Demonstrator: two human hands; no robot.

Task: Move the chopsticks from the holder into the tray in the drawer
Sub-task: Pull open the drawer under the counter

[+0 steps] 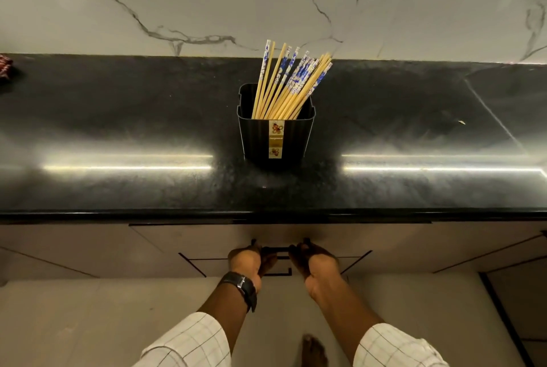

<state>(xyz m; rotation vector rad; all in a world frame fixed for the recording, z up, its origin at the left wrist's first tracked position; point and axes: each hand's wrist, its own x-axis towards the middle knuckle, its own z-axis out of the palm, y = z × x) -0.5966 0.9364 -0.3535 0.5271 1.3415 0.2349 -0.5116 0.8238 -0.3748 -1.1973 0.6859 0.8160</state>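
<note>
Chopsticks [288, 85]: whole bundle upright in the black holder [276, 138], tops leaning toward 1 o'clock, none taken out
Holder: on the dark countertop [118, 129], centre of view, at 12 o'clock from the hands
Left hand [247, 260]: fingers curled round the drawer handle [279, 248], wristwatch [244, 286] on the wrist
Right hand [313, 260]: likewise clenched on the handle, at 3 o'clock from the left
Drawer [207, 239]: shut or barely started; tray not in view
Progress: opening stage only; pulling the drawer and every transfer remain
</note>
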